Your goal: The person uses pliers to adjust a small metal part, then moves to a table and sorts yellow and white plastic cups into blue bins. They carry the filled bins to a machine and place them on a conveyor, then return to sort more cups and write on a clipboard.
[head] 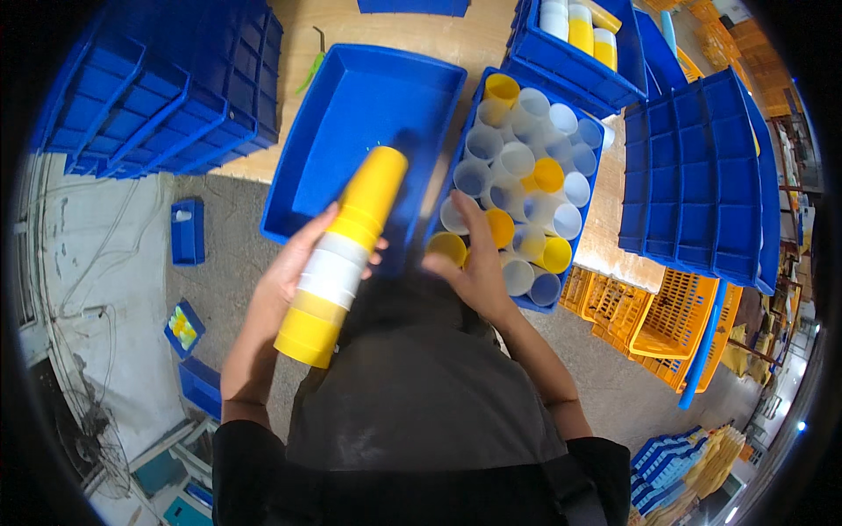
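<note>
My left hand is wrapped around a tilted stack of nested yellow and white plastic cups, its narrow end over an empty blue plastic tray. Over the near left part of a second blue crate is my right hand, fingers spread apart. That crate is filled with rows of upright cups, some translucent white, others yellow. Beneath my right hand's thumb and fingers stand a yellow cup and an orange-yellow one; whether the fingers touch either is unclear.
Stacked blue crates rise at the left of the wooden table. A green-handled tool lies beyond the tray. At the right are a crate of cup stacks, another blue crate stack and orange perforated baskets.
</note>
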{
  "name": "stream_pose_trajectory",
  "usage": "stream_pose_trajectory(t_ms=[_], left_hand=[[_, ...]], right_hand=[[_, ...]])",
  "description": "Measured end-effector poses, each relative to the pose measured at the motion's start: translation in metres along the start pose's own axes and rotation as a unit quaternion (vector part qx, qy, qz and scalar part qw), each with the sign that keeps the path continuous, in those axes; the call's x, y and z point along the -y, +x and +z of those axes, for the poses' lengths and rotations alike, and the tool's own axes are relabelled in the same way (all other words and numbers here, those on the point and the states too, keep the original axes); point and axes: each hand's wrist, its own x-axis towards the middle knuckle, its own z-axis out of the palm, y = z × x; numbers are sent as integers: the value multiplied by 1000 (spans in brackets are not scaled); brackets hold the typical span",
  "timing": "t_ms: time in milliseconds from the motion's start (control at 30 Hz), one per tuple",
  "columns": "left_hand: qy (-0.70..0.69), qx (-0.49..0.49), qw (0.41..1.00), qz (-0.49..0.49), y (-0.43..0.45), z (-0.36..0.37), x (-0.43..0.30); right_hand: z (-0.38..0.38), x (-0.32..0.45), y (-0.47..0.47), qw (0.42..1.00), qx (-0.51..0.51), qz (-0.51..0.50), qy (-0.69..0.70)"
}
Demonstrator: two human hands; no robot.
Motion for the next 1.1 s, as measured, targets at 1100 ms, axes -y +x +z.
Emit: stream_pose_trajectory(t_ms=[1100], left_hand=[[-112,20,991,-76,65,-50,-149]], right_hand=[[145,-36,218,696,72,378,607]])
